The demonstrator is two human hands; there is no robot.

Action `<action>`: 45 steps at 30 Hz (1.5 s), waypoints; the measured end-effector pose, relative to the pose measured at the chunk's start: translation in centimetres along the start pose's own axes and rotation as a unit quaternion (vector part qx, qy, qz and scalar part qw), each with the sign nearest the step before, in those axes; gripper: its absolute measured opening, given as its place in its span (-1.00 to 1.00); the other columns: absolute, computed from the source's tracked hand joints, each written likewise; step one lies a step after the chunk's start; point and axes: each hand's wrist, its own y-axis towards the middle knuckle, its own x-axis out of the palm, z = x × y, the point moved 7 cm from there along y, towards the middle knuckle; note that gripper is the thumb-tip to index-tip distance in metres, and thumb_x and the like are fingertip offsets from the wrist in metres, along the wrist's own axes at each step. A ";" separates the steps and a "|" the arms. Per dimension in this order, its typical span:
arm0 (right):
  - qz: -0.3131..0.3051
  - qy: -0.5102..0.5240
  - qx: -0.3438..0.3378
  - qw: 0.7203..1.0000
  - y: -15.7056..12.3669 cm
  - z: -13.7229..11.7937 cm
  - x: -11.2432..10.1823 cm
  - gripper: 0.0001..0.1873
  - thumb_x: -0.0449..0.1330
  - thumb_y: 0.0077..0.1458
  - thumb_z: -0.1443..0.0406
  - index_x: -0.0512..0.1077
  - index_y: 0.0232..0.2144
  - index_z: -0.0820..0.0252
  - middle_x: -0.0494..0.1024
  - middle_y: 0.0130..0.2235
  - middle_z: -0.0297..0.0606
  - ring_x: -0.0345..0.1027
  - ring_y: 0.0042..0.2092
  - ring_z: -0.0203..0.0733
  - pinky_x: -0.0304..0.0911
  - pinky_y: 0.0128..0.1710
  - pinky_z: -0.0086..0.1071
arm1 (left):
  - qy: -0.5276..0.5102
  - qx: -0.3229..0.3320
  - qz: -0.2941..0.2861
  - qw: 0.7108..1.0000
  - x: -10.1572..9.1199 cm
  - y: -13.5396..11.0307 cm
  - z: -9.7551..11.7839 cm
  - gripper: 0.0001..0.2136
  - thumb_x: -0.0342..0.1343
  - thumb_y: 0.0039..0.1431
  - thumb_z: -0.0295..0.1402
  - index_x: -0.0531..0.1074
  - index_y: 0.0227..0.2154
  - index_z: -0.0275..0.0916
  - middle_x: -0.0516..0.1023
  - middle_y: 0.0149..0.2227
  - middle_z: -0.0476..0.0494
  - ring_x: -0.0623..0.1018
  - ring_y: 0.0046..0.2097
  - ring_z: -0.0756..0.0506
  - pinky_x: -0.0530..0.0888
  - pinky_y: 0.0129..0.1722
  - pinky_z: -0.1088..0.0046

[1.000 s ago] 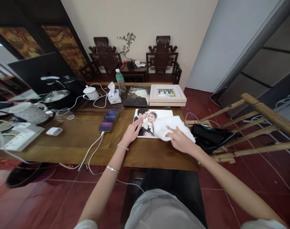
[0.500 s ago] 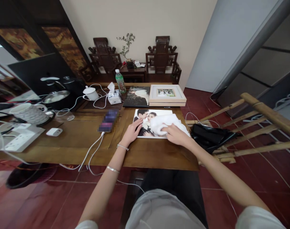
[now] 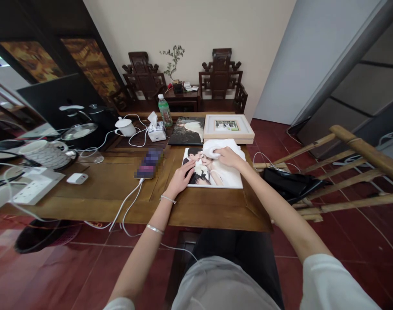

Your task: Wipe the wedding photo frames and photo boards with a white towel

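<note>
A wedding photo panel [image 3: 215, 177] lies flat on the wooden table [image 3: 209, 211] in front of me. My left hand [image 3: 181, 176] rests on the panel's left edge, fingers stretched out. With my right hand [image 3: 229, 157] I grip a white cloth [image 3: 228, 146], pressed over the panel's upper right part and hiding that corner. Just behind lie a dark photo panel [image 3: 187, 131] and, to its right, light wooden picture frames [image 3: 252, 134] in a stack.
Left of the panel a phone [image 3: 148, 164] lies plugged into white cables. Farther left are a tissue box [image 3: 157, 131], a green-labelled bottle [image 3: 164, 111], a lidded cup [image 3: 125, 127], a patterned mug [image 3: 44, 154] and a power strip [image 3: 38, 185]. A bamboo chair [image 3: 332, 172] stands right, holding a black bag [image 3: 289, 183].
My right hand has moved the cloth away from me, from the panel's lower right to its upper edge, uncovering the lower right part. My left hand stays on the left edge.
</note>
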 end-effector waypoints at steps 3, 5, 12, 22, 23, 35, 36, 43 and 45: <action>-0.008 -0.035 0.033 0.999 -1.6 -1.2 1.0 -0.51 -0.06 0.04 0.48 0.45 -0.02 0.24 0.45 0.04 0.01 0.29 0.09 0.08 -0.01 0.13 0.03 | 0.001 -0.001 0.001 1.000 0.0 0.0 0.0 -0.64 -0.13 0.32 -0.22 0.42 0.01 -0.25 0.39 0.14 -0.21 0.32 0.21 -0.16 0.24 0.23 0.16; -0.009 -0.055 0.029 0.998 -3.3 -2.6 1.8 -0.55 -0.04 0.07 0.45 0.43 -0.01 0.25 0.43 0.05 0.08 0.17 0.18 0.13 -0.11 0.14 0.19 | 0.001 -0.002 0.001 1.000 -0.1 0.1 0.1 -0.64 -0.13 0.32 -0.21 0.42 0.01 -0.24 0.40 0.14 -0.21 0.32 0.21 -0.16 0.25 0.22 0.15; -0.052 -0.034 -0.027 0.998 -10.9 -7.7 3.9 -0.48 -0.06 -0.04 0.55 0.44 -0.06 0.25 0.24 0.23 -0.04 -0.19 0.33 0.12 -0.24 0.18 0.26 | -0.002 -0.005 0.002 1.000 -0.1 0.1 0.2 -0.64 -0.12 0.31 -0.23 0.42 0.01 -0.30 0.41 0.13 -0.26 0.34 0.20 -0.17 0.24 0.23 0.19; -0.104 0.002 -0.033 0.994 -10.8 -9.1 2.0 -0.48 -0.08 -0.03 0.52 0.46 -0.07 0.19 0.48 0.00 -0.03 0.15 0.20 0.05 0.03 0.12 0.03 | 0.011 -0.008 -0.001 1.000 0.0 0.0 -0.2 -0.59 -0.13 0.30 -0.29 0.26 0.17 -0.25 0.20 0.26 -0.20 0.15 0.30 -0.14 0.11 0.28 0.15; -0.100 -0.001 -0.027 0.995 -9.9 -8.6 1.9 -0.48 -0.08 -0.03 0.52 0.46 -0.07 0.19 0.49 0.00 -0.04 0.21 0.16 0.04 0.07 0.09 -0.05 | 0.012 -0.008 -0.003 1.000 0.1 0.0 -0.4 -0.59 -0.14 0.30 -0.29 0.25 0.17 -0.24 0.20 0.26 -0.20 0.15 0.30 -0.13 0.11 0.28 0.16; -0.035 -0.024 0.011 0.999 0.7 -3.3 0.8 -0.59 -0.03 -0.03 0.47 0.50 -0.18 0.21 0.56 -0.09 -0.12 0.40 -0.09 -0.05 0.16 -0.11 -0.36 | 0.012 -0.007 -0.002 1.000 0.1 0.0 -0.6 -0.61 -0.15 0.30 -0.30 0.32 0.12 -0.27 0.29 0.21 -0.23 0.21 0.28 -0.13 0.15 0.27 0.15; -0.032 -0.024 0.014 0.999 0.9 -3.2 1.0 -0.58 -0.03 -0.02 0.47 0.49 -0.16 0.21 0.55 -0.06 -0.12 0.39 -0.06 -0.04 0.15 -0.06 -0.32 | 0.012 -0.007 -0.001 1.000 0.0 0.0 -0.5 -0.61 -0.14 0.30 -0.30 0.33 0.12 -0.28 0.30 0.21 -0.24 0.22 0.27 -0.13 0.15 0.27 0.16; -0.001 -0.081 0.005 0.997 -1.2 -4.8 3.5 -0.47 -0.06 0.00 0.52 0.39 0.02 0.23 0.31 0.17 0.02 -0.15 0.29 0.18 -0.23 0.13 0.31 | 0.006 -0.007 0.000 1.000 0.1 0.0 -0.7 -0.61 -0.13 0.29 -0.30 0.33 0.12 -0.23 0.29 0.22 -0.20 0.23 0.27 -0.13 0.15 0.26 0.13; -0.005 -0.084 -0.012 0.996 -3.1 -6.1 4.3 -0.46 -0.05 0.00 0.52 0.39 0.02 0.21 0.22 0.24 -0.05 -0.22 0.31 0.20 -0.26 0.13 0.35 | 0.004 -0.005 -0.001 1.000 0.2 0.1 -0.8 -0.61 -0.14 0.29 -0.31 0.33 0.12 -0.24 0.27 0.23 -0.20 0.22 0.27 -0.13 0.14 0.27 0.13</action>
